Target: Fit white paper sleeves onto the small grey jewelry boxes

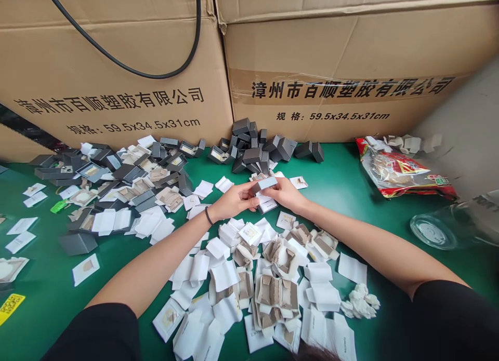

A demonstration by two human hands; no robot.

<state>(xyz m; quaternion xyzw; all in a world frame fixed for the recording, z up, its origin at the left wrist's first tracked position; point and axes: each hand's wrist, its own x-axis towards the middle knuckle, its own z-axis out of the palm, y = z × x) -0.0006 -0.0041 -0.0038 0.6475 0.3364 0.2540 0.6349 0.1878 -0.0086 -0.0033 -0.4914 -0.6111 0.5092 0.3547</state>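
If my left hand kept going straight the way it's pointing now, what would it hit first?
The left hand points right and slightly away, so it would first meet the small grey box it already grips, then the right hand just behind it.

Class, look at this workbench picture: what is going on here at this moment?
A person holds a small grey box between both hands, left hand and right hand, above a green table. White and beige paper inserts lie scattered below the arms; more grey boxes are heaped against large cardboard cartons. A snack bag lies to the right.
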